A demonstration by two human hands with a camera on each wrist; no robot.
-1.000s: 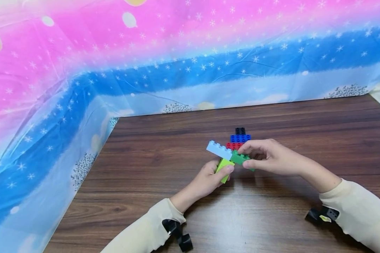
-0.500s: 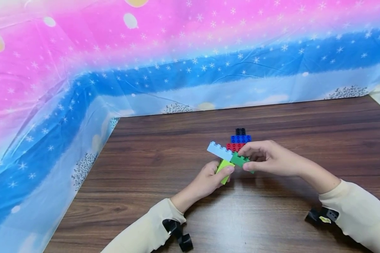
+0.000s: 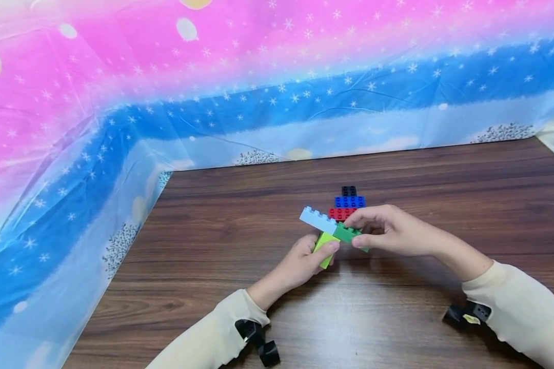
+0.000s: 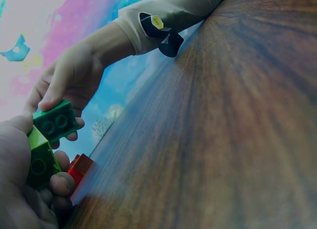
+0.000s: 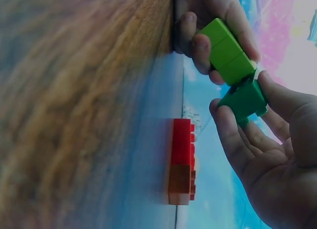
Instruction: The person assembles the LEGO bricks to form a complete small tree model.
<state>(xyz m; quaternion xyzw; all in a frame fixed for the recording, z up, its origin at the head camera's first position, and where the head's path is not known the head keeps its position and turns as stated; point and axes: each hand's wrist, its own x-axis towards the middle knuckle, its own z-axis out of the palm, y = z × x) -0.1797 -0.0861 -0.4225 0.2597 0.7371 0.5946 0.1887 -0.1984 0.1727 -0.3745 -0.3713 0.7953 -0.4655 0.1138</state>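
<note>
My left hand (image 3: 304,259) grips lime-green toy building bricks (image 3: 325,248) above the table, thumb on top. In the right wrist view the lime-green piece (image 5: 228,53) shows seams like stacked bricks. A light blue brick (image 3: 317,220) slants up and left from its top end. Beside it, a dark green brick (image 3: 346,233) is pinched between thumb and fingers of my right hand (image 3: 388,230); it touches the lime-green piece in the right wrist view. Whether it is pressed on firmly I cannot tell. The right fingers partly cover its far end.
Beyond the hands lie a red brick (image 3: 341,213), a blue brick (image 3: 349,202) and a black brick (image 3: 349,190) on the wooden table (image 3: 203,215). An orange-brown block (image 5: 179,182) appears beside the red one in the right wrist view. A patterned cloth (image 3: 277,113) hangs behind.
Nearly nothing differs: both hands keep their hold on the bricks, and the whole head view shifts slightly.
</note>
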